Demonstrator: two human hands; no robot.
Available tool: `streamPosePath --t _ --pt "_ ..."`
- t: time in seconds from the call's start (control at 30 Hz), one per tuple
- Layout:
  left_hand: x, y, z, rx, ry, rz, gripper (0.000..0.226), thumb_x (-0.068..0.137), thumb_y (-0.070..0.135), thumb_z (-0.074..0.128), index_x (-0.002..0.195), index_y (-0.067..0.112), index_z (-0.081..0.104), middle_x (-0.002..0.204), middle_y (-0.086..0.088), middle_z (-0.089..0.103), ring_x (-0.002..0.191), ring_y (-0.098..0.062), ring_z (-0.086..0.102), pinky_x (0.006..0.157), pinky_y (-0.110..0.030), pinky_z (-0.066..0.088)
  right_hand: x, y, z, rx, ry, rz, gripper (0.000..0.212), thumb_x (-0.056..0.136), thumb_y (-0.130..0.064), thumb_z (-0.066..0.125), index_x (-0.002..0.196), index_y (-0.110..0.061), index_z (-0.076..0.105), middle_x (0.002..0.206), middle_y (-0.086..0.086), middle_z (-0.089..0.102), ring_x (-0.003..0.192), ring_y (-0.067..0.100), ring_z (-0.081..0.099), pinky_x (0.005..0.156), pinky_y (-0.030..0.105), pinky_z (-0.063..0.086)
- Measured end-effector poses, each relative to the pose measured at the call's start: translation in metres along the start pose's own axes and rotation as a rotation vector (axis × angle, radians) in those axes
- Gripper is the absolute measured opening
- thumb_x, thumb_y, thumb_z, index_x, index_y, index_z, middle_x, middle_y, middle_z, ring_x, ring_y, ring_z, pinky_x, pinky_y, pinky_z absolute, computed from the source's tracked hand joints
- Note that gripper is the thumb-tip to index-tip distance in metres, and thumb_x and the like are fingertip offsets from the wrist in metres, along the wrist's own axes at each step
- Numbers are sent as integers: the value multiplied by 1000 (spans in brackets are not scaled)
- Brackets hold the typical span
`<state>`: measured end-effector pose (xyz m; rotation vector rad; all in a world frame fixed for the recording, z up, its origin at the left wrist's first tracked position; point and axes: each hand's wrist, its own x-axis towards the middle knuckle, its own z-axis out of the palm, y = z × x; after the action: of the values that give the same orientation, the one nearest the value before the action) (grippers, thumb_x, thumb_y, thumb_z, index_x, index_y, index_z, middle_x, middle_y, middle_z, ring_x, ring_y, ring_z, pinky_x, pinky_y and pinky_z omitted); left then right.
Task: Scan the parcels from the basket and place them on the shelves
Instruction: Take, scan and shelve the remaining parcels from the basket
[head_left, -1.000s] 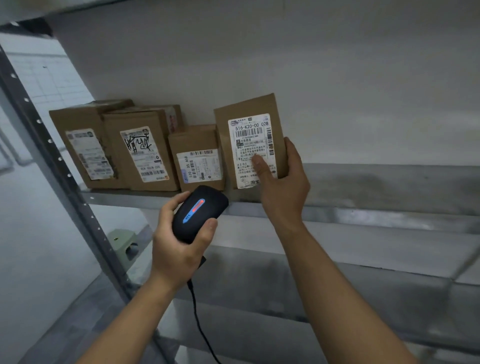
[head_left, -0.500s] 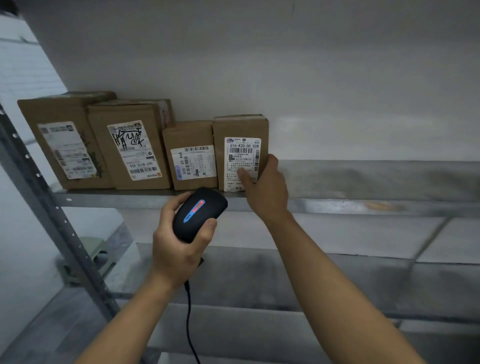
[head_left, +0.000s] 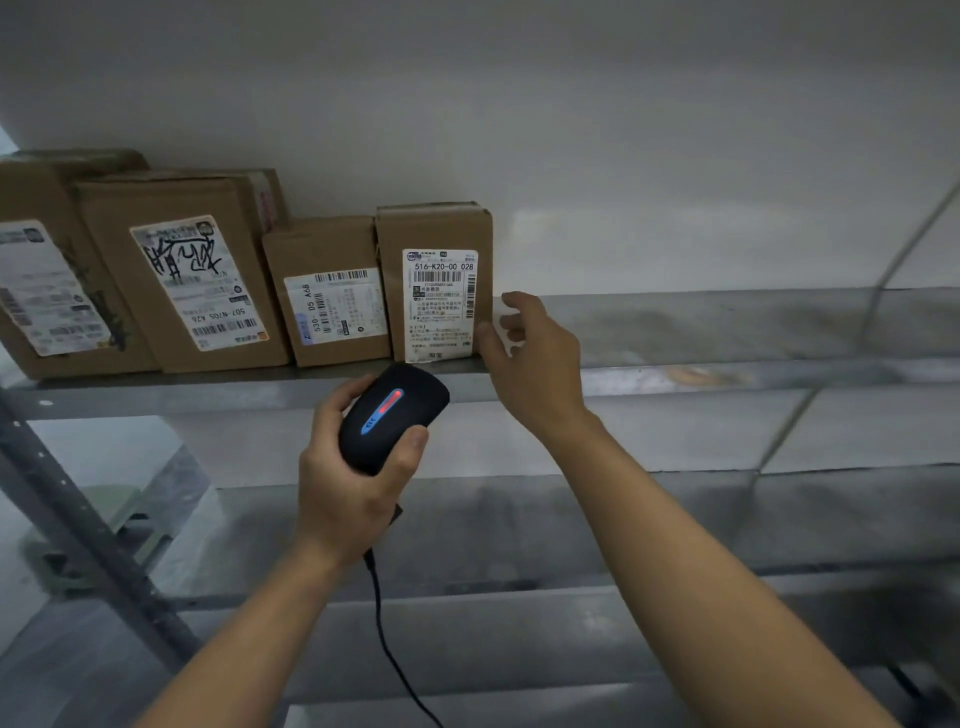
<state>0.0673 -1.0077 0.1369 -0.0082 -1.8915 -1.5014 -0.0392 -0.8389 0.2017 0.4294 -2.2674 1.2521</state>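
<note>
Up on the metal shelf (head_left: 675, 332), roughly 10 o'clock from the middle of the view, four brown cardboard parcels stand upright in a row, labels facing out. Rightmost one is the parcel marked 516-K20-00 028 (head_left: 434, 280), sitting snug against a shorter box labelled 530 D5 A68 (head_left: 327, 291) at its 9 o'clock. Further left is a taller box with black scribble on its label (head_left: 176, 270), and then a big one cut off by the frame edge (head_left: 36, 280). The right hand (head_left: 535, 364) is just at 3 o'clock of the 516 parcel, fingers spread and loosely bent with nothing in them; the thumb tip looks right at the box's lower right corner, though I can't tell if it's actually touching or a hair off. The left hand (head_left: 353, 467) is lower, around 6 o'clock from that parcel, wrapped around a black handheld scanner (head_left: 392, 415) with a red and blue light strip glowing on top, thumb along its right side. Its black cable (head_left: 384, 634) trails down toward 6 o'clock and out of frame. Below is another grey shelf level (head_left: 571, 525), and a perforated steel upright (head_left: 78, 540) runs diagonally at 8 o'clock. Plain pale wall (head_left: 519, 104) behind everything.
</note>
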Motion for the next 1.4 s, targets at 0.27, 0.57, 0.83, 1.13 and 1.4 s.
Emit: streamPosePath --t 0.27,0.57,0.83,1.13,1.4 --pt "-8 -6 45 -64 -141 24 61 69 59 77 124 51 52 112 33 64 99 -18 71 74 -54 64 -39 29 -38 -20 31 -71 41 99 -25 66 137 -14 59 123 2 68 109 12 62 95 28 53" --pt "-50 -3 130 -181 -395 21 62 70 57 77 127 45 53 111 34 64 91 -13 73 68 -45 64 -112 97 -135 -113 175 194 35 97 -25 68 131 -17 63 112 -2 70 99 9 64 86 16 51" --pt "-110 41 255 -248 -666 66 59 67 57 74 121 50 52 105 38 66 89 2 69 75 -22 57 -197 166 -259 -212 362 432 34 96 -30 67 129 -21 65 105 -7 69 99 5 64 87 24 54" --pt "-206 96 406 -337 -1028 143 56 70 56 77 120 57 52 113 25 68 100 -6 69 84 -27 56 -295 228 -398 -269 616 721 33 95 -30 68 127 -26 66 100 -11 68 93 2 65 86 27 56" --pt "-282 131 506 -341 -1232 217 69 69 59 74 130 36 54 111 37 64 98 3 67 83 -26 57 -369 265 -497 -272 763 921 34 97 -32 67 131 -28 64 99 -12 67 89 -1 63 82 19 55"
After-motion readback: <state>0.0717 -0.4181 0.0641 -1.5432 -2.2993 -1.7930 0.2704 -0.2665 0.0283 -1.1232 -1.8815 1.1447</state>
